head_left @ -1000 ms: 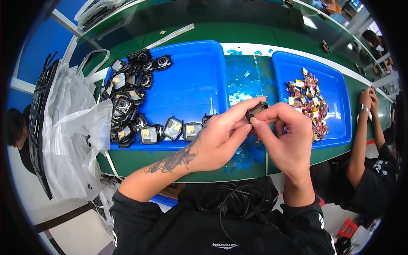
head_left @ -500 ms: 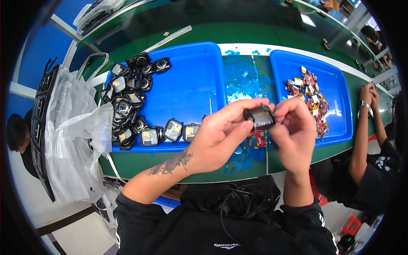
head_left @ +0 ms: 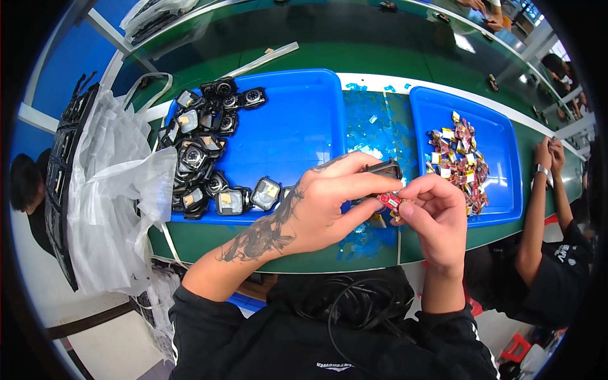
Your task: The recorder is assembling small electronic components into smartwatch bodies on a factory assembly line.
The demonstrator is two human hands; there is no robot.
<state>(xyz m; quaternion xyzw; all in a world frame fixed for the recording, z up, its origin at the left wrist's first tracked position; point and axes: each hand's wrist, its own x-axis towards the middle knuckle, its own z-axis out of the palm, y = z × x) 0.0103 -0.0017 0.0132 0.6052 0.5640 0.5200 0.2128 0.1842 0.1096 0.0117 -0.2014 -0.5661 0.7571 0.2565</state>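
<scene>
My left hand (head_left: pixel 326 206) is closed on a black watch case (head_left: pixel 384 168), which is tilted and mostly hidden behind the fingers. Between the fingertips of both hands sits a small red circuit board (head_left: pixel 389 201). My right hand (head_left: pixel 436 218) pinches its right side with thumb and forefinger, and the left thumb touches its left end. Just below the board a bit of a yellowish part (head_left: pixel 379 220) shows. Whether the board is still joined to the case cannot be seen.
To the left, a blue tray (head_left: pixel 288 126) holds many black watch cases (head_left: pixel 192 155). A second blue tray (head_left: pixel 506 139) on the right holds a heap of red boards (head_left: pixel 465 155) with yellow and silver parts. Blue film scraps (head_left: pixel 364 123) litter the green table. A co-worker's hands (head_left: pixel 550 155) are at far right.
The watch case has turned from face-up to edge-on in my left hand. The red board, hanging below the case before, is now pinched by my right hand, which has moved lower.
</scene>
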